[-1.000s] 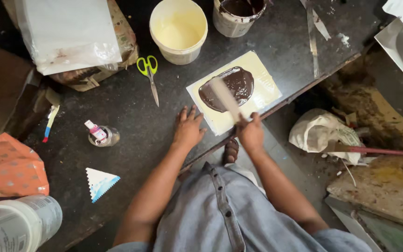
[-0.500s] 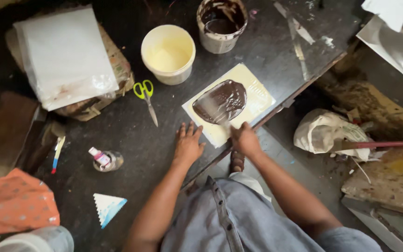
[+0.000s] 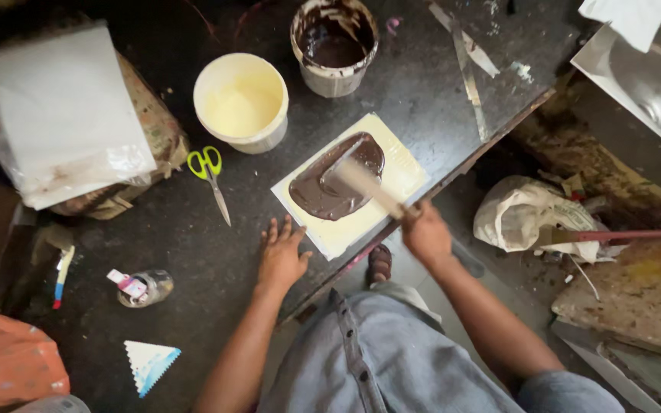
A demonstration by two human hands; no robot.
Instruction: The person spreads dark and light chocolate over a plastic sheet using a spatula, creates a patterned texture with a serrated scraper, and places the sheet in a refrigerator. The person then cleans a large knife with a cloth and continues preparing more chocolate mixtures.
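A cream square tile (image 3: 395,183) lies on the dark table (image 3: 193,229) with a pool of dark brown paste (image 3: 330,187) spread on it. My right hand (image 3: 424,233) grips a pale flat stick (image 3: 365,183) whose far end lies in the paste. My left hand (image 3: 281,256) rests flat on the table, fingers spread, just left of the tile's near corner and holds nothing.
A cream bucket (image 3: 241,103) and a brown-smeared bucket (image 3: 334,46) stand behind the tile. Green-handled scissors (image 3: 210,177), a small bottle (image 3: 143,287), a toothed triangular scraper (image 3: 149,363) and a plastic-covered stack (image 3: 63,115) lie to the left. A white sack (image 3: 529,214) sits on the floor.
My right hand has pulled back toward the tile's near right edge, and the stick now points across the paste. The left hand stays flat on the table.
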